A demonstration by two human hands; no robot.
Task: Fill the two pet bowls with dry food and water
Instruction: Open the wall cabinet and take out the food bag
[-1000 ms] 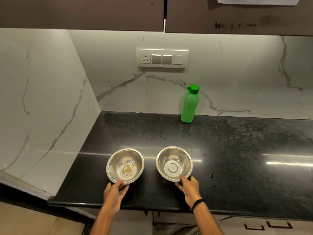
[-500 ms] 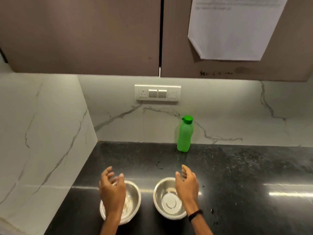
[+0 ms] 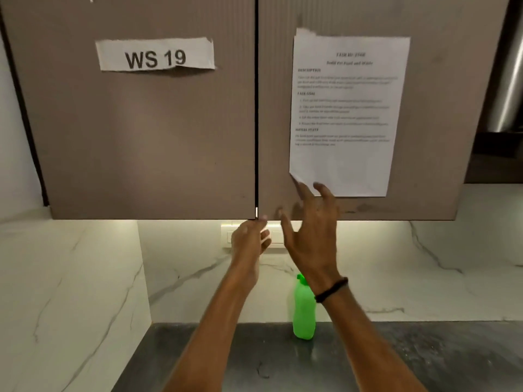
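Observation:
Neither pet bowl is in view. A green water bottle (image 3: 303, 315) with a green cap stands on the black counter (image 3: 271, 363) against the back wall, its top partly hidden by my right wrist. Both my arms are raised to the closed brown wall cabinet. My left hand (image 3: 249, 239) has its fingertips at the bottom corner of the left cabinet door (image 3: 141, 137), by the seam; whether it grips the edge is unclear. My right hand (image 3: 311, 233) is spread open in front of the lower part of the right cabinet door (image 3: 274, 108), holding nothing.
A "WS 19" label (image 3: 155, 55) is taped to the left door and a printed sheet (image 3: 345, 114) to the right one. A switch panel (image 3: 226, 236) sits behind my hands. White marble walls close in the left and back. A steel chimney (image 3: 509, 94) stands at the far right.
Both hands left the two steel bowls on the counter and rose to the cabinet doors. The view tilted upward, so the bowls dropped out of sight.

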